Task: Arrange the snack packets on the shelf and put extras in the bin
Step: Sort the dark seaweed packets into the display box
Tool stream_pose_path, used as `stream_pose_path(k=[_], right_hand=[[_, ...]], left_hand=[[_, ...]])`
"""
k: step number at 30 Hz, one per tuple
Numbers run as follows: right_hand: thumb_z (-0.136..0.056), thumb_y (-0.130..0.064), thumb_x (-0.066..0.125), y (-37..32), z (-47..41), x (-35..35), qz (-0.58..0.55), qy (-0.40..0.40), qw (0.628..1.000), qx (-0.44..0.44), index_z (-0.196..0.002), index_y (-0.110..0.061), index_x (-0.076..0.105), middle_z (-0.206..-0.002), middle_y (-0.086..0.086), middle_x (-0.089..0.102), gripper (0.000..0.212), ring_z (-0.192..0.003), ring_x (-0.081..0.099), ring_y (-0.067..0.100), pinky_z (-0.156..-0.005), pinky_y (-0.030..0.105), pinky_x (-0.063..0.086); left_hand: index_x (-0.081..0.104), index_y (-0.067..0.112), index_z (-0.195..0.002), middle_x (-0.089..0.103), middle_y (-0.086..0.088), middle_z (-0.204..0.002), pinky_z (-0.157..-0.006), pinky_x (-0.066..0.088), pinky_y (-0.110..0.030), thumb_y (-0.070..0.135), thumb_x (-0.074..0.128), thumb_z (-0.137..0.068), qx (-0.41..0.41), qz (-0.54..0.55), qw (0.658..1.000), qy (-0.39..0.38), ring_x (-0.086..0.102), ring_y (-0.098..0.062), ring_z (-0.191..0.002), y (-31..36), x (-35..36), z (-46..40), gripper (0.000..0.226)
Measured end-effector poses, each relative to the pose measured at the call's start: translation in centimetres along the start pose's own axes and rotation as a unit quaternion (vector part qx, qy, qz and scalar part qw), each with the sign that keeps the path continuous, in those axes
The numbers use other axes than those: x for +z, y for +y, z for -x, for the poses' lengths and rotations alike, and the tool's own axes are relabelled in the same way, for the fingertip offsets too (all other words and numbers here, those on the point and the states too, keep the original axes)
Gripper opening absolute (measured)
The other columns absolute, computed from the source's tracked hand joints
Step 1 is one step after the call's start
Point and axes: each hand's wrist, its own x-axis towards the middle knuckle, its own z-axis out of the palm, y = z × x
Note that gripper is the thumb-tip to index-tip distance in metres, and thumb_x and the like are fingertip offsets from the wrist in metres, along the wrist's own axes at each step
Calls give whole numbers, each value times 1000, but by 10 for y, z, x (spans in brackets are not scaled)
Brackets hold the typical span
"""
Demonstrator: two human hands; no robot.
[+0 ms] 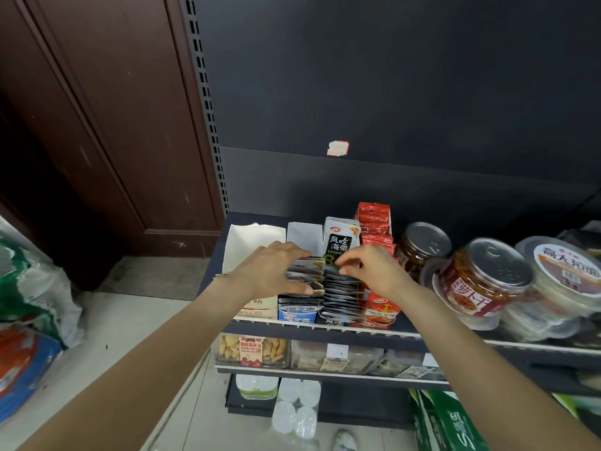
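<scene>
Now we work top shelf: left hand grips stack of grey snack packets in display box; right hand pinches, probably, one kelp packet top edge. Packets light, soft, slippery foil; we hold by edges.

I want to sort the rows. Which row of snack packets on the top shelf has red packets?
The row of red packets, rightmost, beside the jars. The two rows under the hands, left hand and right hand, are dark grey.
</scene>
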Motion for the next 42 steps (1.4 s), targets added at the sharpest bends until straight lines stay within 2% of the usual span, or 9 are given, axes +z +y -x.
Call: stream_pose_path(k=[3, 9, 14, 19, 29, 32, 35, 38, 42], right_hand=[[-89, -17, 61, 0, 0, 5, 42, -17, 999, -4, -117, -16, 65, -119, 3, 65, 29, -109, 60, 16, -96, 35, 48], [-90, -23, 60, -4, 2, 5, 35, -20, 999, -18, -116, -15, 66, -114, 3, 68, 28, -101, 63, 15, -90, 33, 51], [-93, -15, 55, -7, 0, 11, 122, 15, 992, -35, -113, -18, 66, -106, 2, 69, 24, -93, 65, 17, -83, 32, 52], [-86, -18, 66, -5, -1, 9, 25, 71, 997, 14, -88, -22, 69, -87, -5, 70, 6, -80, 62, 8, -74, 28, 53], [-83, -17, 69, -9, 14, -33, -102, 235, 966, 25, -89, -18, 73, -82, -6, 70, 7, -74, 61, 4, -69, 25, 49], [-85, -15, 66, -16, 19, -53, -134, 288, 948, 27, -88, -17, 72, -82, -6, 68, 7, -75, 62, 4, -68, 23, 51], [-86, -15, 66, -21, 26, -65, -182, 321, 929, 17, -86, -18, 69, -82, -6, 68, 4, -77, 64, 4, -69, 21, 51], [-84, -14, 68, -22, 32, -71, -281, 320, 905, 19, -81, -20, 68, -85, -1, 72, 7, -80, 68, 12, -71, 27, 53], [-84, -10, 67, -23, 45, -74, -370, 317, 873, 16, -81, -19, 68, -79, -7, 72, 10, -73, 69, 5, -60, 15, 51]], left_hand=[[37, 29, -143, 40, 5, -146, -107, 32, -37, 50, 63, -84, -8, -1, 1000, -1, 35, -16, -132, 2, 0, 0, 68], [38, 27, -142, 42, 3, -145, -107, 33, -39, 51, 63, -83, -8, 8, 1000, -7, 36, -18, -131, 2, -2, 1, 68], [39, 28, -141, 43, 3, -144, -106, 34, -38, 49, 64, -83, -14, 23, 1000, -1, 36, -17, -130, 1, 0, 2, 67], [40, 30, -141, 43, 4, -144, -106, 35, -39, 50, 65, -82, -20, 27, 999, 0, 37, -17, -130, 0, 1, 1, 68], [40, 29, -141, 42, 2, -144, -107, 31, -36, 48, 65, -82, -38, 88, 995, 24, 35, -18, -132, 7, -1, 6, 67], [46, 25, -137, 55, -2, -121, -99, 37, -28, 43, 63, -86, -38, 144, 986, 73, 47, -18, -118, 14, -5, 1, 57], [47, 21, -134, 58, 0, -87, -78, 40, -21, 32, 56, -93, -59, 191, 972, 123, 55, -15, -87, 23, -11, -7, 43], [44, 22, -137, 60, 4, -74, -65, 44, -19, 30, 48, -97, -89, 285, 945, 136, 59, -11, -66, 28, -18, -16, 40], [58, 16, -113, 68, -3, -82, -63, 52, -19, 37, 43, -98, -148, 520, 834, 109, 65, -16, -68, 36, -28, -21, 29]])
